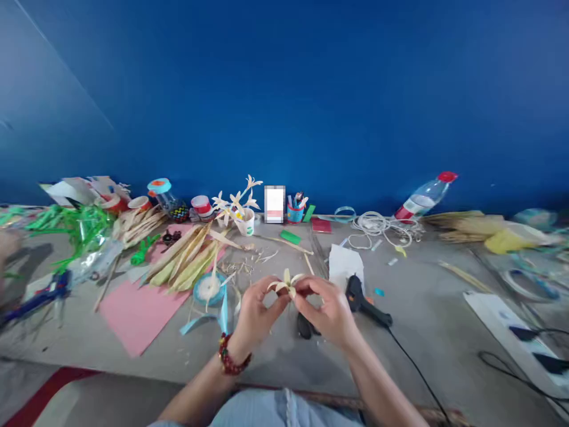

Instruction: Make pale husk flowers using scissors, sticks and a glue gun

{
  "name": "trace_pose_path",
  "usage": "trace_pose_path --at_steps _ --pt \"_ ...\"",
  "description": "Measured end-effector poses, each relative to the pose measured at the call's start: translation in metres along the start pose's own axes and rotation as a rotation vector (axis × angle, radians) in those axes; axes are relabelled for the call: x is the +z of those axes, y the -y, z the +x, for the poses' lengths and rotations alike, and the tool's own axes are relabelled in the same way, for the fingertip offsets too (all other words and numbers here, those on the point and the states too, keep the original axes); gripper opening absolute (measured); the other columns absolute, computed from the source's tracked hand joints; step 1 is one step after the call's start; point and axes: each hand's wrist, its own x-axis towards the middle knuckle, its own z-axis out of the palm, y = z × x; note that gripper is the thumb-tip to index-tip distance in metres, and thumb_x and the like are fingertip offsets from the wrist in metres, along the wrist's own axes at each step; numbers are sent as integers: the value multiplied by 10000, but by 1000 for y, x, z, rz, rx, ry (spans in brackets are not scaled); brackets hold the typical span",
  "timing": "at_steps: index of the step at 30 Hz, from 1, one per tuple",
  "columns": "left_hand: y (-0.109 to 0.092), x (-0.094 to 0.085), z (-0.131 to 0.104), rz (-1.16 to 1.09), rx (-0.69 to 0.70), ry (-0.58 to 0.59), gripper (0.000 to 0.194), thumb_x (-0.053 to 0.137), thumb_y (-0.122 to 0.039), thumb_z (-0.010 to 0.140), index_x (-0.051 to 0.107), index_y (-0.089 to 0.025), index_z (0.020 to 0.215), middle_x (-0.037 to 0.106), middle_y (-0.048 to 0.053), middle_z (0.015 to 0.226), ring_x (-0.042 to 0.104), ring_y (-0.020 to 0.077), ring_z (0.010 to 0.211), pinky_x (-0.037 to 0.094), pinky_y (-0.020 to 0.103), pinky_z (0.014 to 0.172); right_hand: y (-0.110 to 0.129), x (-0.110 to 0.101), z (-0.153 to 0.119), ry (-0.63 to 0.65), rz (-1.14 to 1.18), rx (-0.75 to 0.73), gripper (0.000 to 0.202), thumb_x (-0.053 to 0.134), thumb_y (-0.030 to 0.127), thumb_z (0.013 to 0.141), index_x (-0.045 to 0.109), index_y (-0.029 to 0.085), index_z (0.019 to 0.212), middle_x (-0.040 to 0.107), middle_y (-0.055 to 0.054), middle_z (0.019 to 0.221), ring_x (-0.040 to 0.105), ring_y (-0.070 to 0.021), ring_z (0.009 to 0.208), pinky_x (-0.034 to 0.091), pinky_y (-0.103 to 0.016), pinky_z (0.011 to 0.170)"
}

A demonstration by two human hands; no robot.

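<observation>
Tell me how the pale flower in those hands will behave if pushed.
The flower is probably light, being small beside the left hand and right hand holding it. Its petals would likely bend or crease easily, since they look thin and curl outward.

The left forearm and right forearm reach forward, converging. The left hand and right hand face each other, close together, each with its thumb and fingers bent inward in a light pinch.
</observation>
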Motion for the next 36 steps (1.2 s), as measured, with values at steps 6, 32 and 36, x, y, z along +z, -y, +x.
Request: trace_pose_path --at_steps 6,32,36 --pt "-6 2 2 28 10 -43 135 589 -143 811 572 -185 684 599 -17 688 565 150 675 435 242 663 -7 7 1 -73 -45 22 94 593 140 815 611 200 744 643 10 698 563 -127 596 439 -222 583" --pt "1 -5 7 -1005 -516 322 213 875 -233 608 700 -145 690 615 4 697 554 99 638 411 203 601 -26 3 4 275 991 445 169 833 284 709 707 181 753 595 18 708 432 -61 510 342 -176 442" --pt "5 -4 7 -1008 -552 390 219 880 -223 600 694 -141 681 571 -18 637 459 60 543 333 189 523 -32 4 5 321 1003 510 191 860 286 670 720 164 713 506 58 552 318 -40 440 231 -168 389"
